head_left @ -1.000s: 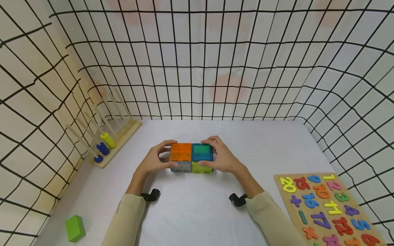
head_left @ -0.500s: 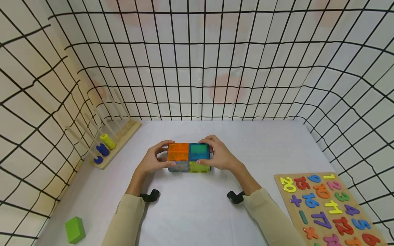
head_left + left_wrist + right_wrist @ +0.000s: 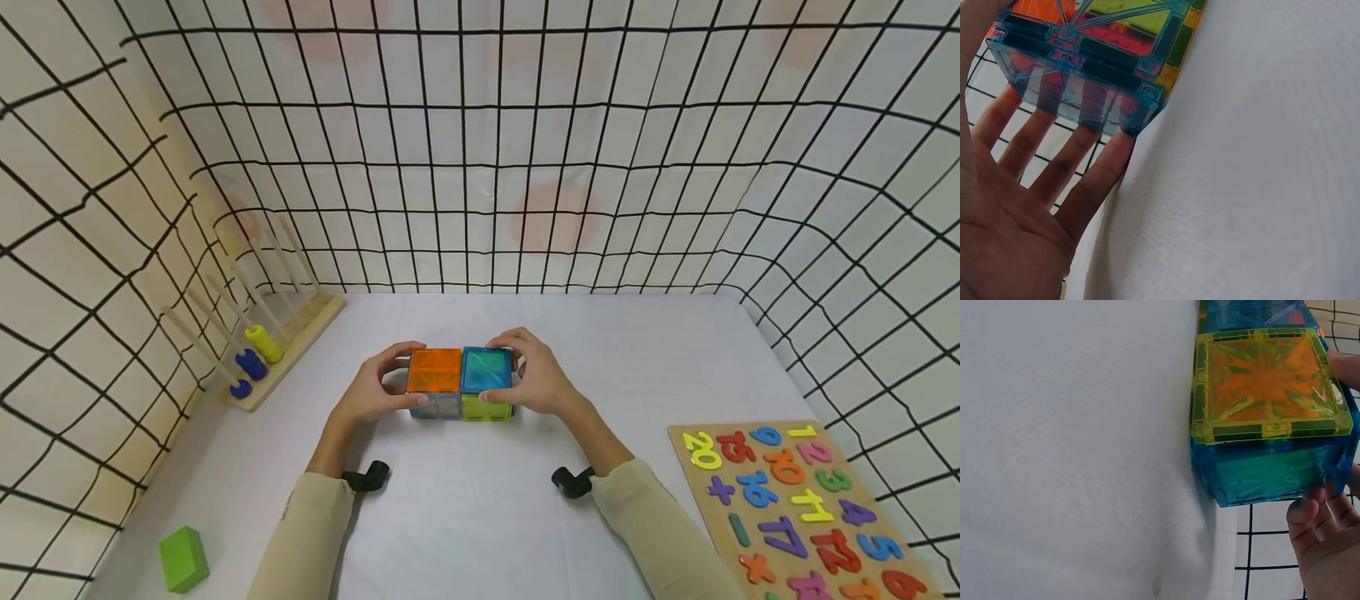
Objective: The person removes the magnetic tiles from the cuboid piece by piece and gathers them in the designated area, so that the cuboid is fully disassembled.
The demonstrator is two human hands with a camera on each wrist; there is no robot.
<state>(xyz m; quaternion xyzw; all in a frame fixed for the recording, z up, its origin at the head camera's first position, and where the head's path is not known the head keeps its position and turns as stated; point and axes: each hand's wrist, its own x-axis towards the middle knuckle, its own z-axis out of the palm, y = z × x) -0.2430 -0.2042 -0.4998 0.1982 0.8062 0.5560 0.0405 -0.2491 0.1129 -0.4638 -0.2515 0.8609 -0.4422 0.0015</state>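
Two translucent magnetic-tile cubes stand side by side on the white table. The left cube point(image 3: 435, 371) has an orange top and a pale blue front; the right cube point(image 3: 486, 408) has a blue top and a yellow-green front. My left hand point(image 3: 378, 385) grips the left cube, thumb at the front and fingers behind. In the left wrist view, its fingertips point(image 3: 1116, 147) touch a clear blue side tile point(image 3: 1066, 94). My right hand point(image 3: 543, 379) holds the right cube the same way. The right wrist view shows its yellow face point(image 3: 1266, 381) and blue side point(image 3: 1269, 472).
A wooden bead-counting stand point(image 3: 300, 337) with upright pegs, blue and yellow beads, is at the back left. A green block point(image 3: 183, 560) lies at the front left. A wooden number puzzle board point(image 3: 690, 483) lies at right. Black grid mesh point(image 3: 480, 162) surrounds the table.
Both cubes and the right hand have shifted slightly left, mostly in the first half second. The right cube's top tile now looks lighter and bluer. The left hand is nearly still.
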